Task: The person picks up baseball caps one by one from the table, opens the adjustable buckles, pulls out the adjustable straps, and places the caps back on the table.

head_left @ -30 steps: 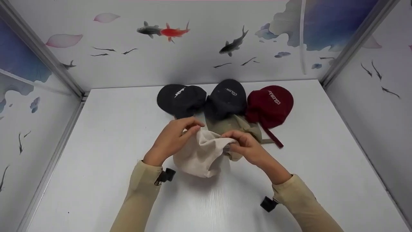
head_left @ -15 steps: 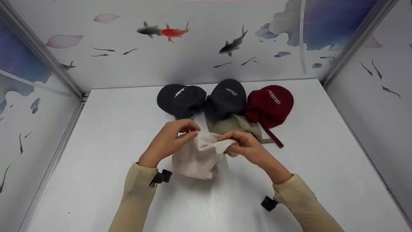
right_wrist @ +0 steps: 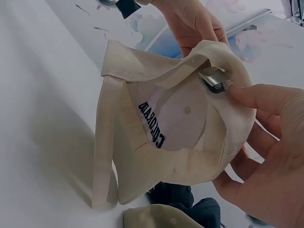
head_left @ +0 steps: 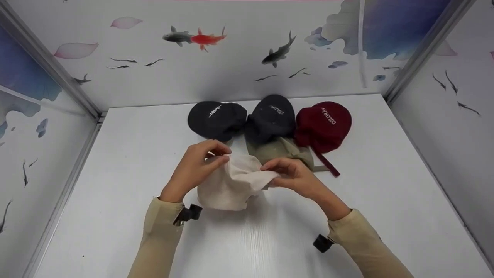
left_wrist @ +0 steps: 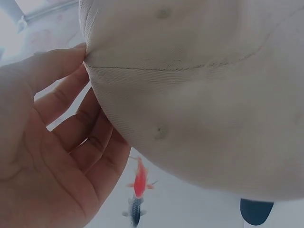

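A cream baseball cap point(head_left: 222, 193) is held up over the white table, its crown sagging in folds. My left hand point(head_left: 193, 168) pinches the fabric at a crown seam between thumb and fingers; the left wrist view shows that seam point(left_wrist: 175, 70) and stitched eyelets up close. On the other side, my right hand point(head_left: 295, 175) grips the cap's edge, thumb against the metal buckle point(right_wrist: 216, 80). The right wrist view looks into the cap, with dark lettering point(right_wrist: 151, 124) showing through its opening and a loose strap point(right_wrist: 102, 147) hanging down.
Behind the cream cap lie a black cap point(head_left: 218, 119), a dark navy cap point(head_left: 272, 117) and a red cap point(head_left: 324, 125) with its strap toward me. An olive cap point(head_left: 279, 150) sits partly under the navy one. Fish-printed panels point(head_left: 239, 65) enclose the white table point(head_left: 127, 154).
My left hand has shifted left with its side of the cream cap, spreading the fabric between the hands. The right hand stays nearly in place; the buckle has gone out of sight in the head view.
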Available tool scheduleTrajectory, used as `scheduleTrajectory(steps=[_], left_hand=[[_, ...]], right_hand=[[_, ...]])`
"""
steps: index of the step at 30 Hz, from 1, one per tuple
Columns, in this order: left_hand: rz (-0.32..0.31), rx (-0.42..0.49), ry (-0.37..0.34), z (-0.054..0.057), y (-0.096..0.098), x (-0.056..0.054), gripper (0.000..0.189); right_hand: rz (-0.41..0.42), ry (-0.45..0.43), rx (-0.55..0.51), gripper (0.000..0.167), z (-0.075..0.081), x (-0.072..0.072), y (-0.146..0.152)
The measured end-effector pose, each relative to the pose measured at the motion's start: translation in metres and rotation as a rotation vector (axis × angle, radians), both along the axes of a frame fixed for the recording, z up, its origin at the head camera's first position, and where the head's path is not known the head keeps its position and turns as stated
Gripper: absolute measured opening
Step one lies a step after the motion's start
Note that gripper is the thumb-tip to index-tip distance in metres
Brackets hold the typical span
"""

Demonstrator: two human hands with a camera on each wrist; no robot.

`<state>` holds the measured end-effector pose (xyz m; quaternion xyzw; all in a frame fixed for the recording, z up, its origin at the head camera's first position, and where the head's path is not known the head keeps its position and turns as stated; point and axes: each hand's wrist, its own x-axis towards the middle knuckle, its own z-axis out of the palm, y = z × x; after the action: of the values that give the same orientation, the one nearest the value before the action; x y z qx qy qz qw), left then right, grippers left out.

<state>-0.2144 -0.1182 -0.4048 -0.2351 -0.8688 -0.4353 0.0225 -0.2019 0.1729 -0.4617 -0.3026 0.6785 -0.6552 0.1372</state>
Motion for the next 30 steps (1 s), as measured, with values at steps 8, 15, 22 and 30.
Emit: scheduleTrajectory(steps=[8,15,22,30], left_hand=[[0.11,0.018,0.041,0.001,-0.011,0.002,0.012],[0.208,0.029,0.053,-0.002,-0.027,0.003,0.013],[0.325,-0.008,0.015,-0.008,-0.041,0.003,0.017],[0.394,-0.088,-0.006,-0.014,-0.057,0.005,0.017]], right_hand=[[-0.055,0.086,0.085,0.031,0.002,0.0,-0.001],[-0.06,0.112,0.085,0.03,0.001,-0.001,0.003],[-0.065,0.11,0.079,0.029,-0.001,-0.002,0.007],[-0.075,0.099,0.098,0.028,-0.001,-0.003,0.011]])
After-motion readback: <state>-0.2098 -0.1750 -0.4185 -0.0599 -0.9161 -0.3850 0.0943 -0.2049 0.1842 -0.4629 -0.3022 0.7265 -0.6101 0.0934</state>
